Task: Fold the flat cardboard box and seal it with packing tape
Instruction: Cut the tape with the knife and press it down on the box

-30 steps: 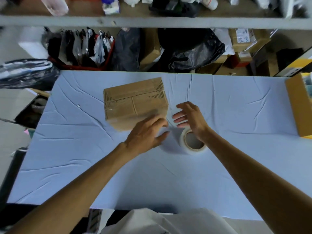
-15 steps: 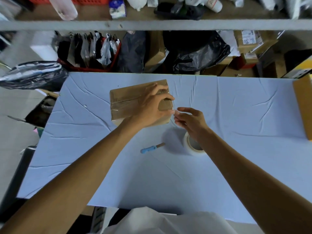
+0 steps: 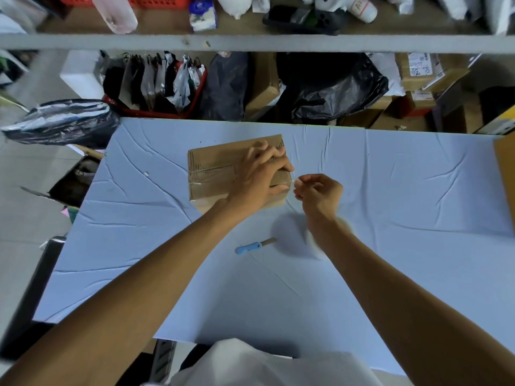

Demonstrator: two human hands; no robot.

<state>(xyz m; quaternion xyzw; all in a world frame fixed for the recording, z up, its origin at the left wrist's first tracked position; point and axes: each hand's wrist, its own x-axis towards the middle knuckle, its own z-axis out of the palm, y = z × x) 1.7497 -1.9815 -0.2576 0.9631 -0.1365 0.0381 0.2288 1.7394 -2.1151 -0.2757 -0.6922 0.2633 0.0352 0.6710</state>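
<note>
The left hand (image 3: 257, 176) lies flat on the box (image 3: 214, 174), fingers spread over its right end, pressing it to the tabletop (image 3: 390, 190) with no closed grip. Just right of that hand the right hand (image 3: 319, 193) is pinched on a strip of clear tape (image 3: 292, 181) running to the box's right edge. The roll under the right wrist is a blur, and a blue-handled knife (image 3: 252, 246) lies on the cloth nearer the person, below both hands.
</note>
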